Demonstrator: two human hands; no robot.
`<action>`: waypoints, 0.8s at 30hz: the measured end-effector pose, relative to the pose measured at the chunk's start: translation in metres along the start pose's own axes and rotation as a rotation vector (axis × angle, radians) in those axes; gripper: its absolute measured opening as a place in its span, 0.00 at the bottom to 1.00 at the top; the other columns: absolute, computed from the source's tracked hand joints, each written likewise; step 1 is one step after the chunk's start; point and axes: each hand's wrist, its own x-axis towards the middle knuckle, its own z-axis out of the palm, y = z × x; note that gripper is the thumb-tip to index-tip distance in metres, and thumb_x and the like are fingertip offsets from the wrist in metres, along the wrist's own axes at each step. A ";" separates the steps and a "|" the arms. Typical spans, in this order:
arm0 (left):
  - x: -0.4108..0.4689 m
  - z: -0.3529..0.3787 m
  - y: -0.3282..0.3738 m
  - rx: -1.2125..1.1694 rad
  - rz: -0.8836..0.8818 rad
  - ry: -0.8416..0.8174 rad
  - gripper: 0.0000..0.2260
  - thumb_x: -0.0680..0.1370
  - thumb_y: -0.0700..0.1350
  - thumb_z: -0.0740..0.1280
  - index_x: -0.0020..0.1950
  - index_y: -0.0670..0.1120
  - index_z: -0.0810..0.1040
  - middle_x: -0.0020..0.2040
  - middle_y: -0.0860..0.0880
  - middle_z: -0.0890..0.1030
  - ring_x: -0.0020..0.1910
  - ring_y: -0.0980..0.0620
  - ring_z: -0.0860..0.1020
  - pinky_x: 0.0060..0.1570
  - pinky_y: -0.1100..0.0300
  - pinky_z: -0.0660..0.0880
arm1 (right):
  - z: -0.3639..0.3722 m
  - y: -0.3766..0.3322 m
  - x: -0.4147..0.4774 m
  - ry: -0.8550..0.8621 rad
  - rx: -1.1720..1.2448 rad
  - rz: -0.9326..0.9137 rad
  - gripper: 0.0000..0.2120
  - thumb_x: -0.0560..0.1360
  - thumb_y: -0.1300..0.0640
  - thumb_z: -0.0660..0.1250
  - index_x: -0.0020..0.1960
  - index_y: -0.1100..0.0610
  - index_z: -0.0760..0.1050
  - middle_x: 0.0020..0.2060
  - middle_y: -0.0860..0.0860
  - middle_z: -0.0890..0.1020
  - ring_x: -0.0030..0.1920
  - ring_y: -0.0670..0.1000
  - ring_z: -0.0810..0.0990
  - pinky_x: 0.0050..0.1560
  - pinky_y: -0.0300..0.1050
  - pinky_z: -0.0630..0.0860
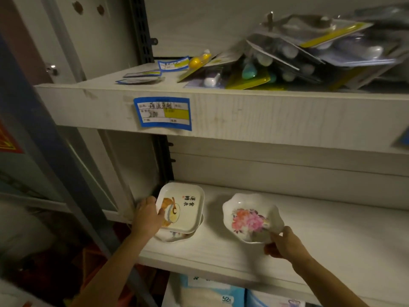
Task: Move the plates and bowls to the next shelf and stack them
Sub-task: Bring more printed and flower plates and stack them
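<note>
Head view: left hand (147,214) grips the square plate (183,207), right hand (285,244) pinches the flowered bowl (250,218); stacking step, bowl probably crosses toward the left hand next.

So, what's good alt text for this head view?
A person's left hand holds a square white dish with black calligraphy, stacked on another dish, while the right hand pinches a scalloped white flower-painted bowl over a pale wooden shelf. Packaged goods fill the shelf above.
</note>
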 end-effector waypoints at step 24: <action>0.032 -0.006 0.020 -0.053 -0.003 0.137 0.16 0.81 0.44 0.56 0.45 0.32 0.75 0.44 0.31 0.79 0.43 0.36 0.77 0.45 0.49 0.73 | -0.065 0.009 -0.060 -0.013 0.034 -0.007 0.09 0.80 0.57 0.56 0.58 0.60 0.63 0.35 0.56 0.82 0.34 0.51 0.81 0.34 0.39 0.78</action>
